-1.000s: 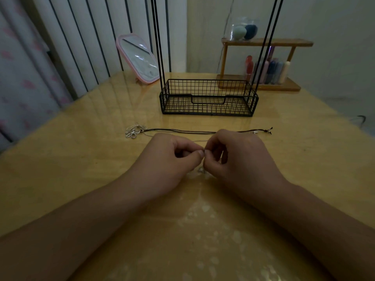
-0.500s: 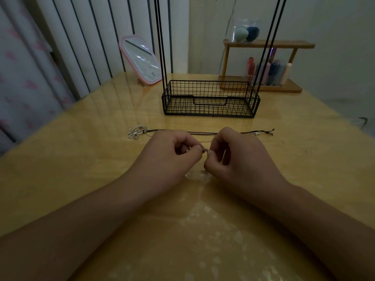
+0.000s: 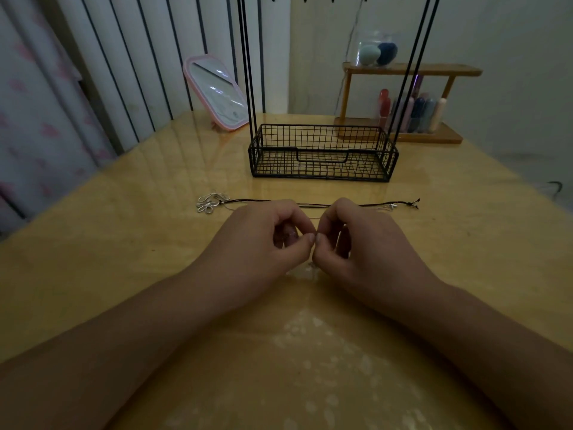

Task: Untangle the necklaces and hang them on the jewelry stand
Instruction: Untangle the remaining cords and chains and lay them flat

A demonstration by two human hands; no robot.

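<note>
Surface (image 3: 124, 259) of glossy wood carries everything: behind the hands the jewelry stand (image 3: 322, 153) rises, wire basket below, hooks above. Between stand and hands lies the black cord necklace (image 3: 313, 205), stretched straight, long axis left to right, silver pendant (image 3: 209, 202) at its left end. Left hand (image 3: 263, 240) and right hand (image 3: 369, 240) meet fingertip to fingertip, each pinching a thin silver chain (image 3: 313, 240). It looks light, limp and easily kinked; best held close beside the knot.

No writing seems readable anywhere in this dim, blurry view.
</note>
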